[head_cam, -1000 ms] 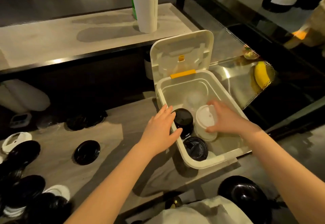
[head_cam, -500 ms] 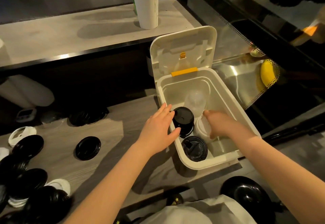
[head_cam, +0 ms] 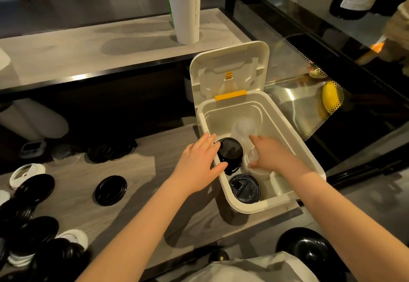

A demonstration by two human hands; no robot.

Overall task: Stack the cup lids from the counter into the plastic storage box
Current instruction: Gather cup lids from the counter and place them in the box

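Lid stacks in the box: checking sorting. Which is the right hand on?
The white stack, held by the right hand. The far black stack is at the left hand; the near black stack sits closer, the clear stack farther back.

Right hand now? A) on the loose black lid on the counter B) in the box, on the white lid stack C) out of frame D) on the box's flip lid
B: the right hand is down inside the storage box, holding the white lid stack.
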